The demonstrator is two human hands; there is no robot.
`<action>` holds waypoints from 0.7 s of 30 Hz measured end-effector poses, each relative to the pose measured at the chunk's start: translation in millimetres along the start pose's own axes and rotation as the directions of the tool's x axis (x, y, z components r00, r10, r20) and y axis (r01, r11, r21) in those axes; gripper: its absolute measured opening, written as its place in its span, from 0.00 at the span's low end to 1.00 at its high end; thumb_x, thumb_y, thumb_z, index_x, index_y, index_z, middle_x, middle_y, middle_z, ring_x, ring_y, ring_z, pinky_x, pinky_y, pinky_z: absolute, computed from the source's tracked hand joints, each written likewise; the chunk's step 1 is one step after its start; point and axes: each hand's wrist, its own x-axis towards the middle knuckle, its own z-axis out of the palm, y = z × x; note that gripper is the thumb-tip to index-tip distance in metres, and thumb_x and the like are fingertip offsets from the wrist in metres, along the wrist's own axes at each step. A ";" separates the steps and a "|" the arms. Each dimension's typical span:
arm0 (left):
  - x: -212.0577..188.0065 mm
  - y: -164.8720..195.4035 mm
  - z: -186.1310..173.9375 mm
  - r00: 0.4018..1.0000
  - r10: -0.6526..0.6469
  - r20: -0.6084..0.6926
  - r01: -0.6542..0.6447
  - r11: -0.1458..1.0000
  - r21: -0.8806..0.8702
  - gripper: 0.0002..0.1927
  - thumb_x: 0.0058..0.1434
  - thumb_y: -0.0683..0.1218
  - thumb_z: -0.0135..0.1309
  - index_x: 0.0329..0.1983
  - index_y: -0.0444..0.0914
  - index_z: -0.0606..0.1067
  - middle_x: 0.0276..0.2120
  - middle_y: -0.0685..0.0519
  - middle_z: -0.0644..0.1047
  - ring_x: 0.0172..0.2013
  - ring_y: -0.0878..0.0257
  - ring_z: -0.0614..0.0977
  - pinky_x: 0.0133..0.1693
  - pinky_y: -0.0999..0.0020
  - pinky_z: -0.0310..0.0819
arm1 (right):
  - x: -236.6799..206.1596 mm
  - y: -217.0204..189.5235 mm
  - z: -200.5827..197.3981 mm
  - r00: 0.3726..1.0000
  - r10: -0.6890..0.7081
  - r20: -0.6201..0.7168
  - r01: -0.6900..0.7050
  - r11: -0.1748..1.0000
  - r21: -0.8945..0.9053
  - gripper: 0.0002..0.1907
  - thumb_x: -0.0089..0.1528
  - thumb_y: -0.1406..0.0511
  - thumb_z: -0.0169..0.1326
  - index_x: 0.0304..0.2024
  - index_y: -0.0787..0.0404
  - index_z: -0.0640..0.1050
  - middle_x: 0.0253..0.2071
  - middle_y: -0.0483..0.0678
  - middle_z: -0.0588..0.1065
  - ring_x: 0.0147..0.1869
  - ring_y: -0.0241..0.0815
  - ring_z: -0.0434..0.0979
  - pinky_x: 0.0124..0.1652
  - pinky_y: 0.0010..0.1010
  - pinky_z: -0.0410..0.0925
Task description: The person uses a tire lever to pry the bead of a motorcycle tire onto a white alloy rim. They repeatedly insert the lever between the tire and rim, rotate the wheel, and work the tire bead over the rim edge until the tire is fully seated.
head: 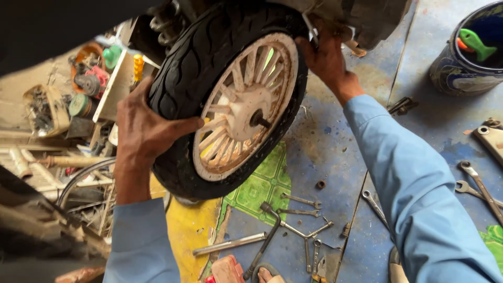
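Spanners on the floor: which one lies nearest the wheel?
The small spanner just below the wheel, topmost in the middle cluster; the others lie lower or far right.
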 end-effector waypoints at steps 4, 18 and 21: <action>0.0 3.9 -3.2 0.995 -0.049 0.091 0.061 0.989 -0.136 0.57 0.31 0.55 0.71 0.65 0.25 0.68 0.57 0.33 0.77 0.54 0.44 0.83 0.56 0.60 0.76 | -2.9 5.0 4.0 0.998 -0.050 -0.023 0.048 0.995 -0.092 0.28 0.75 0.58 0.60 0.71 0.63 0.66 0.60 0.63 0.75 0.55 0.67 0.77 0.54 0.51 0.71; -18.6 9.0 0.9 0.985 0.141 -0.098 -0.139 0.990 0.021 0.59 0.39 0.64 0.78 0.65 0.24 0.67 0.56 0.29 0.75 0.57 0.38 0.78 0.58 0.47 0.71 | -56.4 -81.1 -48.1 0.895 0.410 0.176 -0.443 0.767 0.465 0.12 0.76 0.61 0.52 0.39 0.60 0.71 0.26 0.41 0.64 0.27 0.34 0.61 0.28 0.29 0.58; -21.7 15.4 -1.2 0.972 0.200 -0.119 -0.201 0.980 0.003 0.59 0.42 0.66 0.76 0.68 0.28 0.67 0.57 0.30 0.75 0.58 0.38 0.78 0.59 0.47 0.71 | -45.1 -101.5 -77.4 0.869 0.397 0.296 -0.453 0.394 0.800 0.17 0.72 0.61 0.54 0.30 0.54 0.64 0.23 0.36 0.57 0.26 0.30 0.52 0.25 0.26 0.50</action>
